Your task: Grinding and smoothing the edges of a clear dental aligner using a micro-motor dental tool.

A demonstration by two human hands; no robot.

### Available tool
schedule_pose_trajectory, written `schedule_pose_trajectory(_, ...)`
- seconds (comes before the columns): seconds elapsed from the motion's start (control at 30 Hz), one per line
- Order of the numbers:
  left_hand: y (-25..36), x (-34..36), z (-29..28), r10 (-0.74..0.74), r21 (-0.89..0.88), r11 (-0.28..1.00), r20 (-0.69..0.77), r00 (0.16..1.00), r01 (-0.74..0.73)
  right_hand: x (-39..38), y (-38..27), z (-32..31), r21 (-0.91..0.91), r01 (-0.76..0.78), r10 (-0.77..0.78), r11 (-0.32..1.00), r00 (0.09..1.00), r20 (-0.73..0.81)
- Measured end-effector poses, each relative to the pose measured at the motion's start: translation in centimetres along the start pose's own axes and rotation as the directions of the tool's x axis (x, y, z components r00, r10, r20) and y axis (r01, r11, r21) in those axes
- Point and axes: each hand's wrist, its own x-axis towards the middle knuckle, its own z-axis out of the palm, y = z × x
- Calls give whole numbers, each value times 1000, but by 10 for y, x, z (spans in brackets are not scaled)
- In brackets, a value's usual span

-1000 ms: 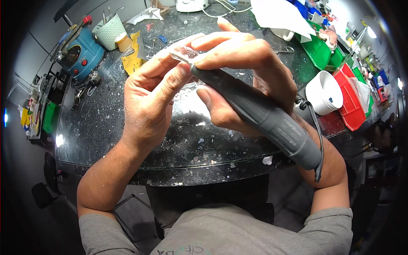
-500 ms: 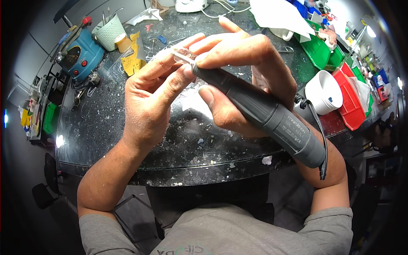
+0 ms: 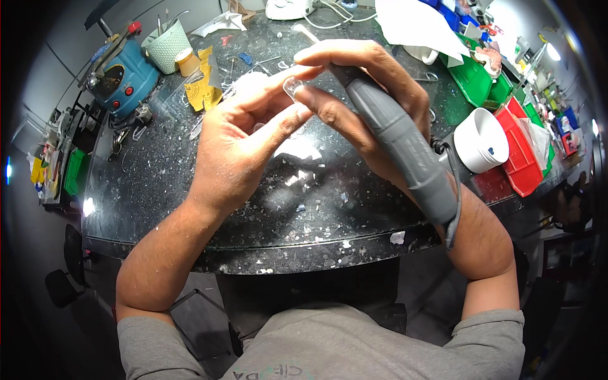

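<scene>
My left hand point(image 3: 225, 142) pinches a small, clear, curved plastic piece point(image 3: 292, 87) between thumb and fingers above the bench. Most of that piece is hidden by the fingers, but it resembles a clear dental aligner. A dark grey rotary handpiece point(image 3: 402, 142) lies in my right hand point(image 3: 396, 73), slanting from the wrist up to the far left. Its pale tip point(image 3: 305, 33) points past the fingers, apart from the plastic. My right thumb touches the plastic piece, close to the left fingertips.
On the dark, debris-specked bench point(image 3: 171, 225) stand a blue machine point(image 3: 130, 79) and a pale green cup of tools point(image 3: 170, 47) at the far left. To the right are a white tub point(image 3: 472, 142), a red bin point(image 3: 514, 152) and a green bin point(image 3: 472, 76). A cord hangs by my right forearm.
The handpiece has swung upright, its tip moving off the plastic piece toward the far side. My right thumb has come forward onto the piece. My left hand has shifted slightly right.
</scene>
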Motion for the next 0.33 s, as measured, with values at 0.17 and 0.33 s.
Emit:
schedule_pose_trajectory(0.17, -12, 5, -4, -35, -80, 996, 90, 995, 42, -2, -5, -1, 1, -345, 344, 939, 936, 76)
schedule_pose_trajectory(0.33, -13, 9, -11, -76, 64, 996, 144, 987, 67, -6, 6, -3, 54, -421, 415, 906, 905, 93)
